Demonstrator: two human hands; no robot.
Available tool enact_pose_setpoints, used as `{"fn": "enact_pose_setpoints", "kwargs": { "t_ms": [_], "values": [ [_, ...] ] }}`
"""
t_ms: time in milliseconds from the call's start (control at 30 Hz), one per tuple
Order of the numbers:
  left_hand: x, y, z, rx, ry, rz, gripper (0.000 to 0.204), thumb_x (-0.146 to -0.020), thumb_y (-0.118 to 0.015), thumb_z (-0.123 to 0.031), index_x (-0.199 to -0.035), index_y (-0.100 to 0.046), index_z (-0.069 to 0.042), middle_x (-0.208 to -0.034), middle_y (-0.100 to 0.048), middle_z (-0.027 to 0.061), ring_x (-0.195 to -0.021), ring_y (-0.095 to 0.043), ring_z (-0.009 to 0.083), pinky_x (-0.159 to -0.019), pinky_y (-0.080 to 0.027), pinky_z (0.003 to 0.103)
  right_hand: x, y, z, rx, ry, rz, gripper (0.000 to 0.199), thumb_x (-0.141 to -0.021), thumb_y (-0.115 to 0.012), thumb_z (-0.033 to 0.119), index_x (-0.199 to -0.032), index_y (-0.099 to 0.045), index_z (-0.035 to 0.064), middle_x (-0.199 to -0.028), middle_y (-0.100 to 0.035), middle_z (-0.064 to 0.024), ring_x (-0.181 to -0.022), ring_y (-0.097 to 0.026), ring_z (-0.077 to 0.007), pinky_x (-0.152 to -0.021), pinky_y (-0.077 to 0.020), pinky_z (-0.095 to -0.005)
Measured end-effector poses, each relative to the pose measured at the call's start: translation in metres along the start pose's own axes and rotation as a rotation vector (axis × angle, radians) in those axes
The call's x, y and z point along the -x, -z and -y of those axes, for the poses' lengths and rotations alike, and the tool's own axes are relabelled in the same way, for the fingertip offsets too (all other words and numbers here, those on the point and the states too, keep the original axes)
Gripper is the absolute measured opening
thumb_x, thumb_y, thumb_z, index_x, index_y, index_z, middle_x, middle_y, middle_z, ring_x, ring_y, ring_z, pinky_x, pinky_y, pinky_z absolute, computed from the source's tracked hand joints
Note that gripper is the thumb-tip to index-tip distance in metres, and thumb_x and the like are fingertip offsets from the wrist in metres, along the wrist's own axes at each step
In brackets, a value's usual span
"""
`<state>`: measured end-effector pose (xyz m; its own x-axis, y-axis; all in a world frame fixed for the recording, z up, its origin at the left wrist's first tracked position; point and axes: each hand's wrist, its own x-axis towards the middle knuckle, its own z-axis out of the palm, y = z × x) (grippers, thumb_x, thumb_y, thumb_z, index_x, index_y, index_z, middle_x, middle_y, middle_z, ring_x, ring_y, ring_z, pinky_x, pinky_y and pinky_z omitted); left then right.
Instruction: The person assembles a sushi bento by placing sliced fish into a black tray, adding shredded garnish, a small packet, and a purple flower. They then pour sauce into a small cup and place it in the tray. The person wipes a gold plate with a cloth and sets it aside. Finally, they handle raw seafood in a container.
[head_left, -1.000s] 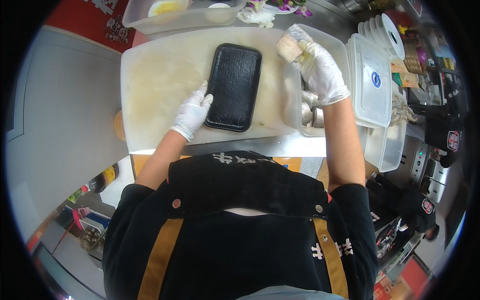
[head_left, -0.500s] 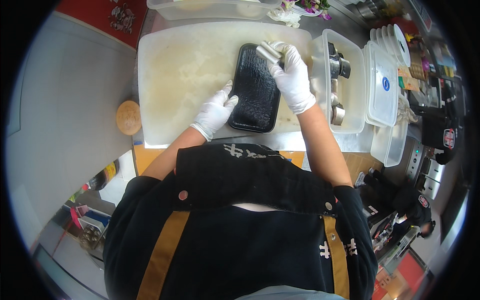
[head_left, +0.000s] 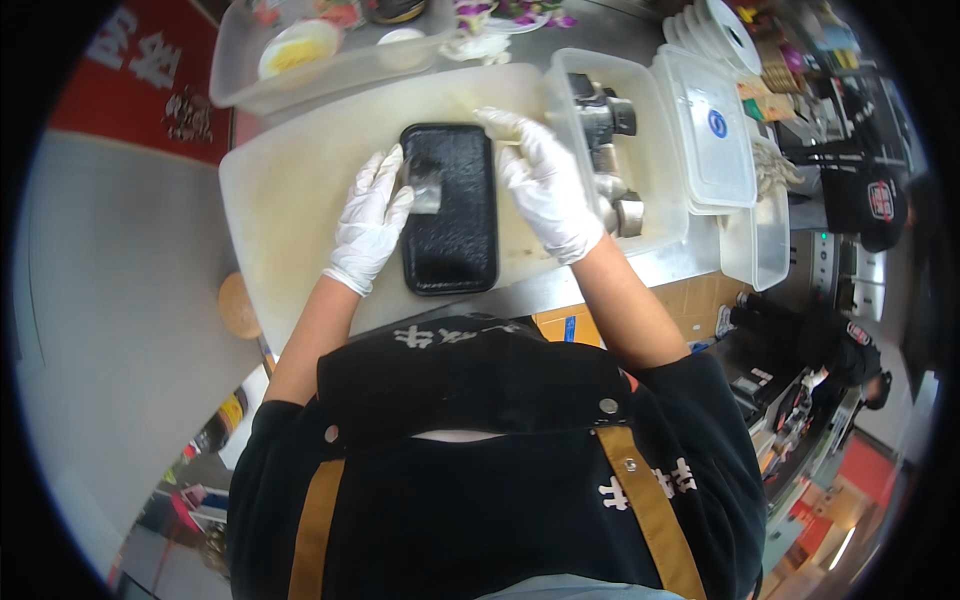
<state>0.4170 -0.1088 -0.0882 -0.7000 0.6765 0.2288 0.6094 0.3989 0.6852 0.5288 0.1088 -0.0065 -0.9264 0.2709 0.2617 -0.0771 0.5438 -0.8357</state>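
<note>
A black rectangular tray lies on the white cutting board. A silvery piece that looks like cut fish rests over the tray's left side. My left hand, in a white glove, has its thumb and fingertips at the left edge of this piece and seems to grip it; part of the edge is hidden by the fingers. My right hand, also gloved, hovers right of the tray with thumb and forefinger apart, and nothing shows between them.
Close on the right stands a clear plastic tub holding several dark and silvery pieces. Beyond it are a lidded container and stacked white plates. Another tub with bowls borders the board's far side. Two co-workers stand farther right.
The silvery piece, held in my right hand before, now lies on the tray beside my left hand. My right hand's fingers have parted. The whole view has shifted and turned slightly.
</note>
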Motion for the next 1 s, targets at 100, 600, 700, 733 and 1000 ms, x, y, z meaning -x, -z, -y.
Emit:
{"fn": "enact_pose_setpoints", "kwargs": {
  "t_ms": [100, 600, 700, 733, 1000],
  "values": [
    [-0.014, -0.008, -0.01, 0.146, 0.128, 0.095, 0.049, -0.095, -0.06, -0.019, -0.142, -0.05, -0.008, -0.136, -0.053, 0.0206, -0.126, -0.051, 0.035, -0.108, -0.04, 0.041, -0.027, 0.07, -0.015, -0.219, -0.227, -0.244, 0.025, -0.098, -0.055, 0.003, -0.122, -0.062, 0.0021, -0.114, -0.065, -0.0047, -0.105, -0.06, -0.0134, -0.094, -0.0476, -0.0278],
    [-0.005, -0.031, -0.03, 0.425, 0.582, 0.011, 0.054, -0.095, -0.061, -0.003, -0.146, -0.043, 0.0, -0.142, -0.049, 0.0107, -0.129, -0.05, 0.0181, -0.108, -0.04, 0.032, -0.095, 0.121, -0.176, 0.936, 0.223, 0.427, 0.027, -0.083, -0.069, 0.027, -0.101, -0.061, 0.0072, -0.092, -0.066, -0.015, -0.09, -0.067, -0.0333, -0.074, -0.0558, -0.0444],
    [0.002, -0.031, -0.029, 0.332, 0.551, 0.017, 0.053, -0.095, -0.061, -0.003, -0.145, -0.045, -0.003, -0.138, -0.048, 0.0101, -0.125, -0.051, 0.0188, -0.107, -0.04, 0.032, -0.097, 0.115, -0.176, 0.98, 0.23, 0.483, 0.023, -0.082, -0.065, 0.021, -0.099, -0.064, 0.0048, -0.088, -0.067, -0.0178, -0.081, -0.068, -0.0349, -0.068, -0.0567, -0.046],
    [0.001, -0.032, -0.027, 0.316, 0.476, -0.014, 0.052, -0.095, -0.061, -0.003, -0.145, -0.047, -0.004, -0.136, -0.048, 0.0095, -0.122, -0.052, 0.0188, -0.106, -0.04, 0.031, -0.098, 0.111, -0.176, 0.953, 0.262, 0.439, 0.02, -0.082, -0.063, 0.019, -0.095, -0.065, 0.0032, -0.086, -0.068, -0.0191, -0.078, -0.069, -0.0351, -0.065, -0.057, -0.0464],
    [-0.003, -0.034, -0.023, 0.454, 0.509, -0.007, 0.055, -0.095, -0.06, -0.002, -0.147, -0.043, -0.004, -0.142, -0.045, 0.0115, -0.133, -0.046, 0.0226, -0.113, -0.034, 0.034, -0.1, 0.103, -0.17, 1.02, 0.232, 0.307, 0.008, -0.077, -0.061, 0.01, -0.082, -0.066, 0.0054, -0.081, -0.067, -0.0158, -0.077, -0.07, -0.0316, -0.064, -0.0577, -0.0426]
  ]
}}
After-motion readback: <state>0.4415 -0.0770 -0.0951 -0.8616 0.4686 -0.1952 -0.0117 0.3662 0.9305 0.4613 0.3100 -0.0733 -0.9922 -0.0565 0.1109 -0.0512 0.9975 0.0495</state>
